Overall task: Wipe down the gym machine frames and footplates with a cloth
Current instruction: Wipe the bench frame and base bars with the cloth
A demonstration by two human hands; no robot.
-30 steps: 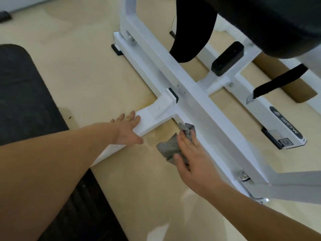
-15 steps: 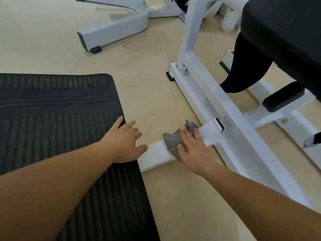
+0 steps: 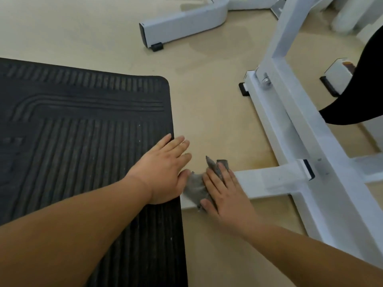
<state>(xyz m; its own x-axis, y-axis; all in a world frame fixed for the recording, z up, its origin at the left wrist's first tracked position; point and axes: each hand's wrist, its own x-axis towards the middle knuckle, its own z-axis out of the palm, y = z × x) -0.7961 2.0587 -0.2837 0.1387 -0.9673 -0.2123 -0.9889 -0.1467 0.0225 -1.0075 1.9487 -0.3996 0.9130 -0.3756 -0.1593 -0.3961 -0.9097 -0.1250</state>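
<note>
The right hand's fingers [image 3: 222,172] lie straight and close together, pressed flat on a crumpled grey cloth [image 3: 195,188] just below the frame's centre. The right hand [image 3: 226,195] covers the cloth's right part, and its forearm runs off to the lower right corner. The cloth sits on the left end of a white cross bar [image 3: 269,181], which joins the long white base rail [image 3: 298,146] slanting down the right side of the frame. A black end cap [image 3: 308,169] sits where the 2 meet.

The left hand's fingers [image 3: 176,143] are straight and slightly spread, reaching past the right edge of a black ribbed mat [image 3: 72,131] onto the beige floor [image 3: 207,90]. The left hand [image 3: 163,170] rests palm down on that edge, its thumb touching the cloth's left side.

A white upright post [image 3: 284,27] rises from the rail at upper right, with a bolt [image 3: 266,81] at its foot. A black pad [image 3: 362,90] hangs at the right edge. At top centre lies a second white machine base [image 3: 182,23] with a black rubber foot [image 3: 156,47].
</note>
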